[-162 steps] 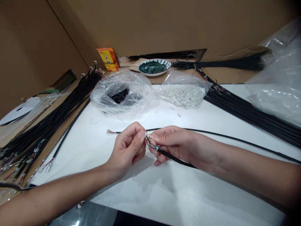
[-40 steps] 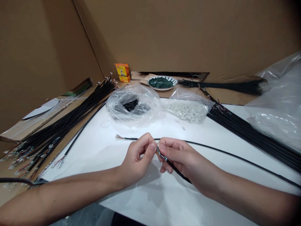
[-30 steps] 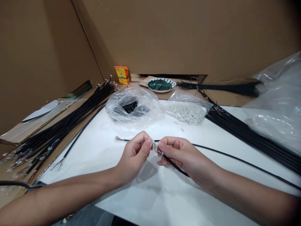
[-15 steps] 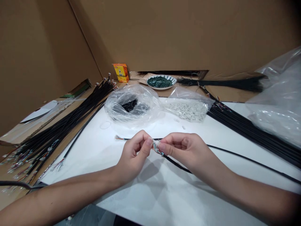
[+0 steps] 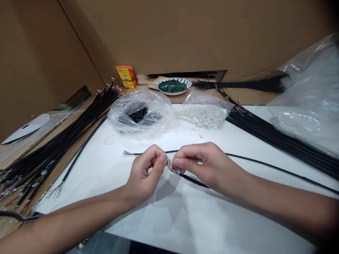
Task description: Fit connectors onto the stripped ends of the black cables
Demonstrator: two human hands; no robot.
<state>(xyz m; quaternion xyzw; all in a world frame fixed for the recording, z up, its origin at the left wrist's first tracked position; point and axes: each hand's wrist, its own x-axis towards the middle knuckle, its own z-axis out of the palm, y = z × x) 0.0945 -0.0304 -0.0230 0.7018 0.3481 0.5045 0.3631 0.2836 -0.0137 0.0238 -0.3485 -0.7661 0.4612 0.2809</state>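
One red wire [image 5: 173, 164] now bows apart, right hand [image 5: 205, 163] pinching it; left hand [image 5: 145, 173] pinches the wire bundle [image 5: 171, 167].

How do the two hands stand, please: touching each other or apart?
Apart: the head view shows a gap between left hand and right hand, with wires showing in it.

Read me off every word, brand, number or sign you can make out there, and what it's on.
No text can be quoted with certainty.
Orange-and-yellow box: dark characters on its front, too blurred to read; a small red mark near the top, too small.
Large plastic bag at right: a faint mark, possibly print, unreadable.
Held cable: no lettering visible.
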